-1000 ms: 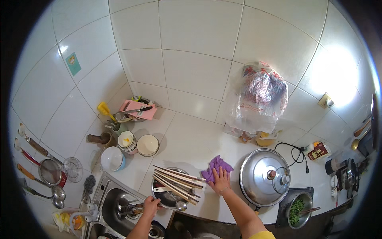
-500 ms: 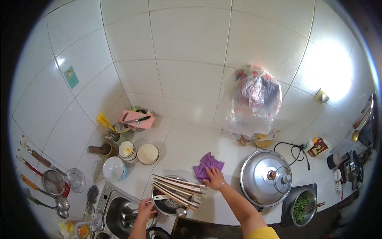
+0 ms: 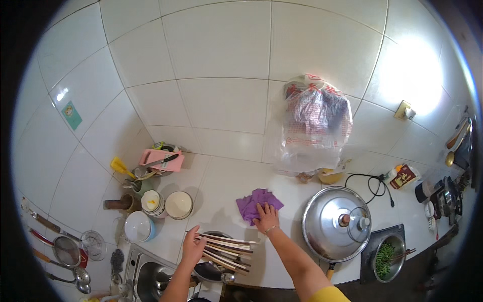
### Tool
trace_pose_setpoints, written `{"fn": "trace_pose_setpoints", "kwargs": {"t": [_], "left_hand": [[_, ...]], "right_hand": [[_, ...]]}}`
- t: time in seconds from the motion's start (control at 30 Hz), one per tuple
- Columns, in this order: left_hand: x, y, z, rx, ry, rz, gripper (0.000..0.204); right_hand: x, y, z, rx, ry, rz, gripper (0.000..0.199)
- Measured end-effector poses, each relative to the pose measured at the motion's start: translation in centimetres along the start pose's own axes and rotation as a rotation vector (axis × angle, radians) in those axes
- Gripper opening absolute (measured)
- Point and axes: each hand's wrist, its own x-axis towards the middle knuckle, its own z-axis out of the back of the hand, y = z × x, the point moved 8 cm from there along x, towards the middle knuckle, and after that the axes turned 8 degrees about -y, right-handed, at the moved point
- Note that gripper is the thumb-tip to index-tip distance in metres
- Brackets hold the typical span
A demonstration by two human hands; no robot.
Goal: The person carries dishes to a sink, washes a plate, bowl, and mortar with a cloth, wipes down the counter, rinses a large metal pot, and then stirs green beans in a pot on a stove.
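My left hand (image 3: pixel 192 247) closes around the left ends of a bundle of chopsticks (image 3: pixel 227 250), the upper ends lying between thumb and fingers. Light and dark, the chopsticks rest across a round metal pan or basin (image 3: pixel 205 273). The round bowl of a metal spoon or ladle (image 3: pixel 228 277) shows at its lower right. My right hand (image 3: pixel 267 219) lies flat, fingers spread, on a crumpled purple cloth (image 3: pixel 247 205) on the white counter. Its palm covers the cloth's lower right part.
A steel sink (image 3: pixel 149 277) is at lower left, with stacked bowls (image 3: pixel 138 226) beyond it. A large lidded pan (image 3: pixel 336 239) stands right of my right arm. Farther right is a metal bowl of greens (image 3: pixel 385 261). A plastic bag (image 3: pixel 314 126) hangs on the tiled wall.
My left hand has moved up from the pan's left rim to the chopsticks' ends, and the chopsticks have turned slightly. My right hand stays on the cloth. The view has shifted.
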Motion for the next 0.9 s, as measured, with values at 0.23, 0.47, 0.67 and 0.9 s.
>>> {"fn": "trace_pose_setpoints", "kwargs": {"t": [0.23,0.47,0.67,0.9], "left_hand": [[5.1,-5.8,-15.7,0.204,0.403,-0.525,0.046],[6.7,-2.8,-28.6,0.693,0.598,-0.460,0.052],[8.7,-2.6,-30.8,0.890,0.637,-0.543,0.052],[17.7,-3.5,-30.9,0.878,0.440,-0.692,0.050]], "right_hand": [[-8.9,-3.9,1.1,-0.064,-0.036,-0.019,0.073],[-9.3,-4.5,0.4,-0.167,0.000,-0.003,0.072],[-9.1,-4.3,0.3,-0.167,0.048,-0.021,0.070],[-8.5,-4.2,0.8,-0.159,0.070,-0.020,0.073]]}}
